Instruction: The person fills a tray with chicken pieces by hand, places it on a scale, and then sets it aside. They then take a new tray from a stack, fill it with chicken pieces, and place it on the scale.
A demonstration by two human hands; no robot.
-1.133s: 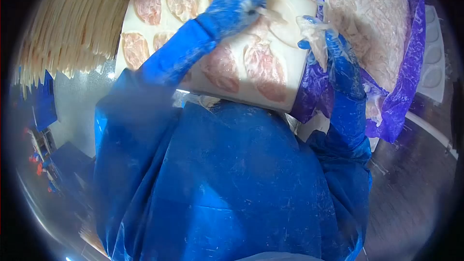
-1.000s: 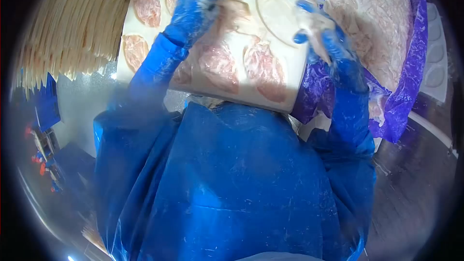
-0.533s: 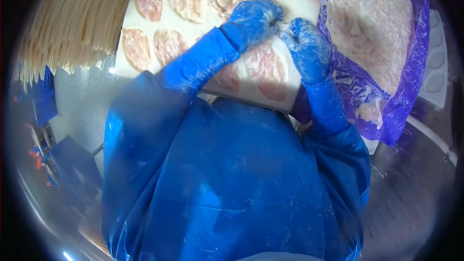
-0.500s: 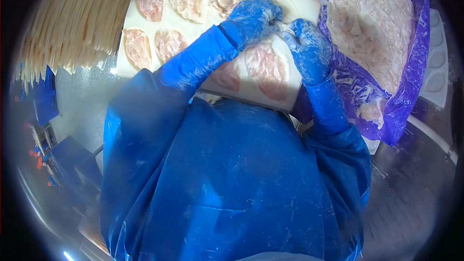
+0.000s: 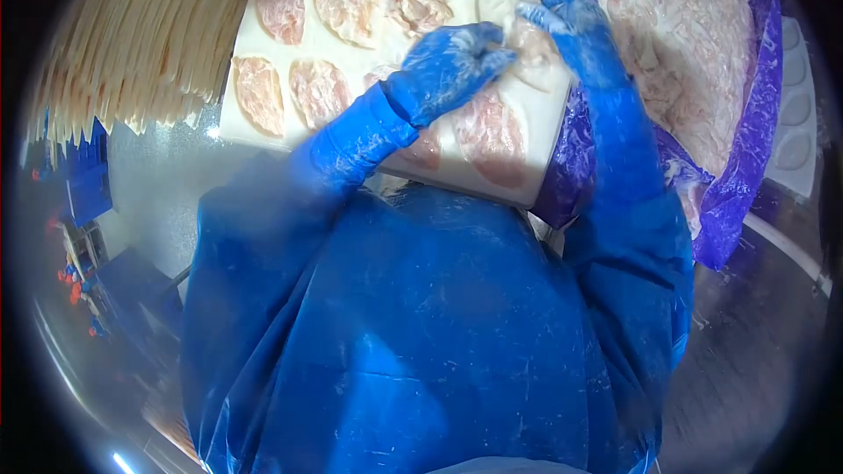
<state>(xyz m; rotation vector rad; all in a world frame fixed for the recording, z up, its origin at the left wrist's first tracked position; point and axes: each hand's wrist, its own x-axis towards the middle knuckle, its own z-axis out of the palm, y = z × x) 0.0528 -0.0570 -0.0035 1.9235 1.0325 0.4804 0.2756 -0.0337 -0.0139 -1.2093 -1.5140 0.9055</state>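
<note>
A white moulded tray (image 5: 555, 139) lies in front of me, its oval hollows holding pieces of pale pink raw meat (image 5: 488, 136). My left hand (image 5: 457, 66), in a wet blue glove, is over the tray's middle with fingers bent and the thumb apart from them. At the tray's upper right, my right hand (image 5: 566, 16) has its fingers spread. A pale, glossy piece of meat (image 5: 532, 51) lies between the two hands, just below the right fingertips. White residue coats both gloves.
Right of the tray is a large heap of raw meat (image 5: 694, 26) in a purple plastic liner (image 5: 762, 79). A row of thin pale sheets (image 5: 140, 35) stands at the left. Another moulded tray (image 5: 795, 114) sits at the far right, beyond the liner.
My hands have moved apart from their close position at the upper right hollow. The right rose with fingers spreading; the left dropped slightly, uncovering the pale meat. The tray shifted slightly.
</note>
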